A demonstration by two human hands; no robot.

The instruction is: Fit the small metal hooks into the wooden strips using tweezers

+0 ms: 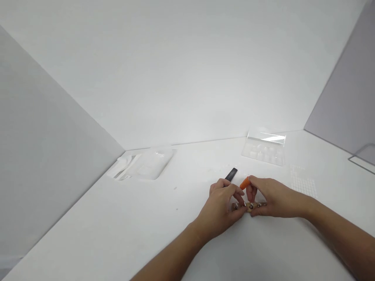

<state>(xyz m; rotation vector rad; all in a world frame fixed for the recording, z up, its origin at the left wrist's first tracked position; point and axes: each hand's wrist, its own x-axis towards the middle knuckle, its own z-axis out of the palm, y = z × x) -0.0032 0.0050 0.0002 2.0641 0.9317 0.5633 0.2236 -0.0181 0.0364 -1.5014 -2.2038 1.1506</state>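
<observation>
We pinch the brown studded strip [251,207] with our left hand [219,205] and right hand [275,197]; it lies between thumb and fingertips of each.

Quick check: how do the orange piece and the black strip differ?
Colour: the orange piece is bright, the black strip dark.
Shape: the orange piece looks rounded, the black strip flatter.
Place: the orange piece is at the fingertips of the right hand; the black strip shows beyond the left hand, which partly hides it.
Both slant toward the right at their far ends.
</observation>
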